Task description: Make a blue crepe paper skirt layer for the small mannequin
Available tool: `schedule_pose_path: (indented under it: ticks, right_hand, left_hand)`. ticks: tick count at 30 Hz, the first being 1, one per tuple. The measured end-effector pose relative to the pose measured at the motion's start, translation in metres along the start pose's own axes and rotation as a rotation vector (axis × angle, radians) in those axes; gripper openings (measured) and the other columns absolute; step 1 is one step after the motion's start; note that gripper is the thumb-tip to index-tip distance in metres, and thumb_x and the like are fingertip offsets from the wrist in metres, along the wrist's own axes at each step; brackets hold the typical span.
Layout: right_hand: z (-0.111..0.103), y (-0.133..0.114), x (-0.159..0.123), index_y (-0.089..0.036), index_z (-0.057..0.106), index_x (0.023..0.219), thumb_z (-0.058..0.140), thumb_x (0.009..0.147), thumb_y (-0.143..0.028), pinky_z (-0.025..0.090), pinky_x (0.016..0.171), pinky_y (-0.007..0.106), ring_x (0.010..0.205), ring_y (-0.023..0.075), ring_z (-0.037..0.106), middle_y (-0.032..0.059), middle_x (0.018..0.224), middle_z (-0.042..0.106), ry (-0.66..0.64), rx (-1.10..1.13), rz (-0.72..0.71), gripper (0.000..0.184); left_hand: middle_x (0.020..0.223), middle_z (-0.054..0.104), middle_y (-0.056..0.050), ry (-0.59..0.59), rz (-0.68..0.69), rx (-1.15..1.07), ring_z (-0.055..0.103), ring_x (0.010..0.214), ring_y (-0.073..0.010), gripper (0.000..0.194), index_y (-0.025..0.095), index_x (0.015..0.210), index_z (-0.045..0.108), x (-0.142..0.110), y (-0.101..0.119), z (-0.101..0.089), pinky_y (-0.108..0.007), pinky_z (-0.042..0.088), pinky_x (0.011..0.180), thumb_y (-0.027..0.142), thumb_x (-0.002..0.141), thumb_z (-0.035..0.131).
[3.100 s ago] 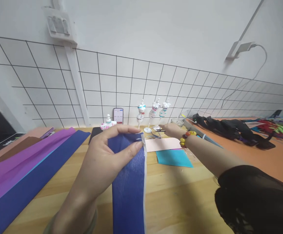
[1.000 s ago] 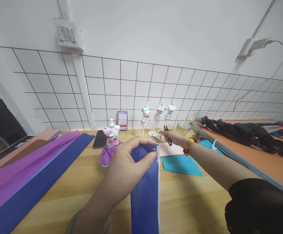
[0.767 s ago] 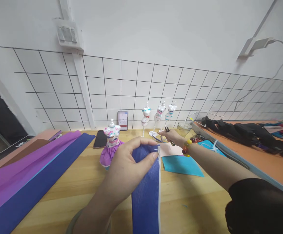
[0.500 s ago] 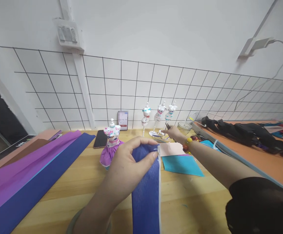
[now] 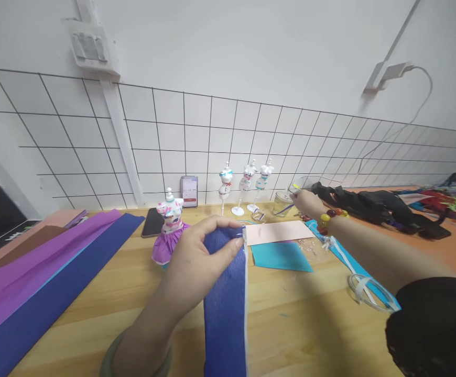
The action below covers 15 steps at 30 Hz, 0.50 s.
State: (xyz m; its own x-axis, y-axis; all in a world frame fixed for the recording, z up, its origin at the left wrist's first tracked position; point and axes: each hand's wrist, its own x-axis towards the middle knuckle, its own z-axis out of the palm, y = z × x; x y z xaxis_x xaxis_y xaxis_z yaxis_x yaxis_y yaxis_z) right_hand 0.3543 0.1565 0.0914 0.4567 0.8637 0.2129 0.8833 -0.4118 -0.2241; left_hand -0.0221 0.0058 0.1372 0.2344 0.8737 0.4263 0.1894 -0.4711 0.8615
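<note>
My left hand is closed, with thumb and fingers pinching the top corner of a blue fabric-like strip. A narrow white band runs down the strip's right edge. My right hand reaches to the back of the table, just right of a glass jar. Its fingers are closed, and a thin dark tip pokes out of them; the rest of that thing is hidden. A pink sheet and a turquoise piece lie between the hands.
A mini mannequin in a purple skirt stands behind my left hand. Several bare mannequins and a propped phone are at the back. Coloured sheets lie left; white cord and black straps lie right.
My right hand has moved right, from in front of the mannequins to beside the jar. My left hand keeps its pinch on the blue strip. The view has turned a little to the right.
</note>
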Motion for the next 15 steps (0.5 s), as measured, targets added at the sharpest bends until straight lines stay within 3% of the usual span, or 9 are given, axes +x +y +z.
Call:
schedule_pose_path:
  ticks: [6, 15]
  right_hand:
    - [-0.002, 0.011, -0.002, -0.016, 0.054, 0.115, 0.053, 0.090, -0.031, 0.050, 0.082, 0.040, 0.097, 0.0195, 0.059, 0.0080, 0.116, 0.057, 0.013, -0.122, -0.080, 0.030]
    - [0.000, -0.036, 0.006, -0.018, 0.048, 0.126, 0.051, 0.091, -0.032, 0.049, 0.084, 0.039, 0.097, 0.0200, 0.060, 0.0076, 0.108, 0.062, 0.096, -0.055, -0.337, 0.038]
  left_hand:
    - [0.091, 0.070, 0.004, -0.021, 0.004, 0.010, 0.064, 0.087, -0.0120, 0.015, 0.027, 0.087, 0.067, 0.000, -0.002, 0.006, -0.019, 0.052, 0.074, 0.022, 0.073, 0.065]
    - [0.087, 0.070, 0.004, -0.016, -0.004, 0.023, 0.063, 0.082, -0.0114, 0.015, 0.026, 0.086, 0.068, 0.002, -0.003, 0.007, -0.019, 0.051, 0.073, 0.020, 0.073, 0.064]
